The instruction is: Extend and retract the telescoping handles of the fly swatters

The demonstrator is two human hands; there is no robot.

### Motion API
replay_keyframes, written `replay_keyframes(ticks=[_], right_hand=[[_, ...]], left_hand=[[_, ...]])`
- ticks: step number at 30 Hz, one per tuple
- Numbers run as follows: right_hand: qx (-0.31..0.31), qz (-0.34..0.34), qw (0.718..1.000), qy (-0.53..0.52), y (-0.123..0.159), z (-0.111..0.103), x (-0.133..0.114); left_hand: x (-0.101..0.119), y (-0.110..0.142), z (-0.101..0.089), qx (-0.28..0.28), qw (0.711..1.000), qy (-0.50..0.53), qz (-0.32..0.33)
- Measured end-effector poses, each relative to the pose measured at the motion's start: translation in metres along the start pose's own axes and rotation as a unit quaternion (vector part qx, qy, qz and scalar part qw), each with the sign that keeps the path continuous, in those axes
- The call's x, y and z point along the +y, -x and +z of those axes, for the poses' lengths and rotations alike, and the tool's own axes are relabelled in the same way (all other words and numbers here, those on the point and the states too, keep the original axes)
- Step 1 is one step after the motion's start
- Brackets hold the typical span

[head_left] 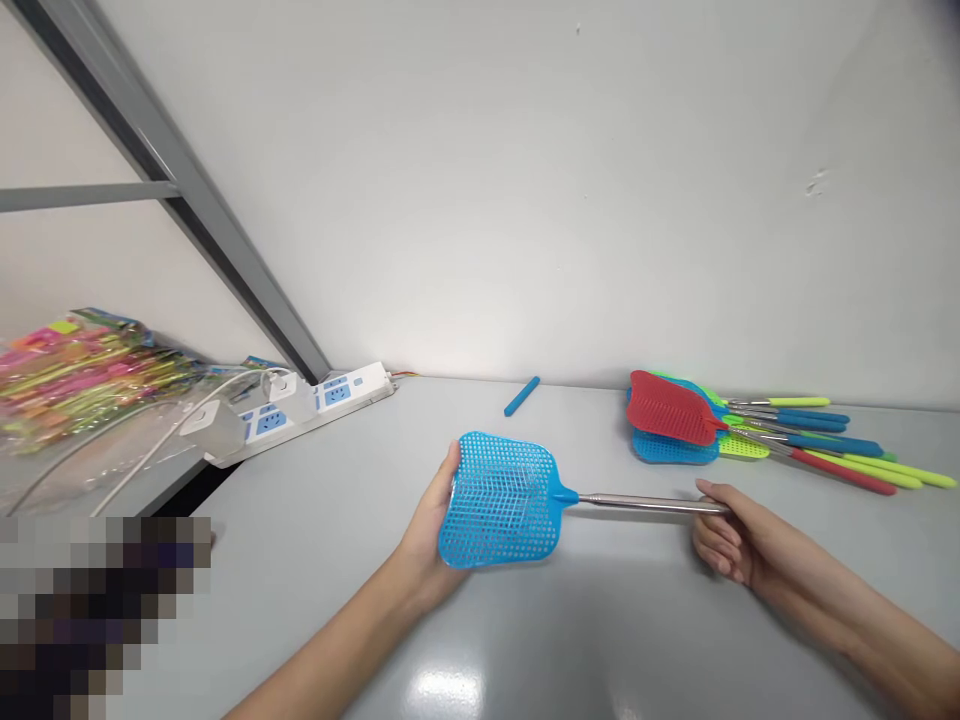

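Observation:
A blue fly swatter (502, 500) with a perforated head is held level above the grey table. My left hand (431, 530) grips the head from its left edge, the fingers mostly hidden behind it. My right hand (727, 535) is closed around the end of the metal rod (652, 503), thumb and forefinger pinching it. No coloured grip shows on this rod's visible length. A loose blue handle grip (522, 396) lies on the table near the wall, apart from both hands.
A pile of fly swatters, a red one (671, 408) on top, lies at the right by the wall. On the left are a white power strip (337, 395) with cables and plastic-bagged colourful items (90, 375). A metal frame post (225, 220) rises behind. The lower left corner is pixelated.

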State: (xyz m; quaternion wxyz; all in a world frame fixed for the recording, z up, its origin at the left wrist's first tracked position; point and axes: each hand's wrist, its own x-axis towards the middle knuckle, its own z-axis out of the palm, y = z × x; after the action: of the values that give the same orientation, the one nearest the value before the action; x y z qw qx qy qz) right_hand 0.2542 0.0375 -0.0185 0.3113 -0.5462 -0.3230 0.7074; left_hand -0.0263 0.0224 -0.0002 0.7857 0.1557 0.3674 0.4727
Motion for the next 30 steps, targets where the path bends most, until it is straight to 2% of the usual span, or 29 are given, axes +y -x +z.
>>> replay_keyframes(ticks=[3, 5, 8, 9, 12, 15, 18, 22, 26, 30], right_hand=[[-0.007, 0.000, 1.000, -0.001, -0.002, 0.002, 0.001], [-0.011, -0.002, 1.000, -0.001, -0.002, 0.002, 0.002], [-0.018, 0.002, 1.000, -0.009, 0.000, 0.005, 0.003], [-0.023, 0.005, 1.000, -0.015, 0.000, 0.006, 0.003], [-0.051, 0.005, 0.998, -0.034, -0.002, 0.013, 0.003], [-0.067, -0.003, 0.997, -0.036, -0.004, 0.020, 0.003], [-0.075, 0.001, 0.997, -0.020, -0.005, 0.024, 0.002], [-0.085, 0.002, 0.996, 0.000, -0.003, 0.024, 0.001], [-0.081, -0.003, 0.997, 0.003, -0.002, 0.022, 0.002], [-0.078, -0.013, 0.996, 0.029, -0.003, 0.021, 0.005]], left_hand=[[-0.007, 0.000, -0.003, -0.015, 0.999, 0.010, 0.051], [-0.014, 0.001, -0.001, -0.050, 0.997, -0.016, 0.064], [-0.025, 0.001, 0.006, -0.112, 0.985, -0.094, 0.087], [-0.028, 0.001, 0.009, -0.115, 0.980, -0.128, 0.102], [-0.037, -0.002, 0.019, -0.079, 0.967, -0.210, 0.122], [-0.046, -0.008, 0.027, -0.041, 0.958, -0.243, 0.147], [-0.053, -0.012, 0.030, 0.027, 0.955, -0.216, 0.200], [-0.057, -0.012, 0.030, 0.074, 0.957, -0.123, 0.253], [-0.056, -0.015, 0.028, 0.149, 0.947, -0.117, 0.259], [-0.056, -0.019, 0.027, 0.168, 0.939, -0.143, 0.263]])
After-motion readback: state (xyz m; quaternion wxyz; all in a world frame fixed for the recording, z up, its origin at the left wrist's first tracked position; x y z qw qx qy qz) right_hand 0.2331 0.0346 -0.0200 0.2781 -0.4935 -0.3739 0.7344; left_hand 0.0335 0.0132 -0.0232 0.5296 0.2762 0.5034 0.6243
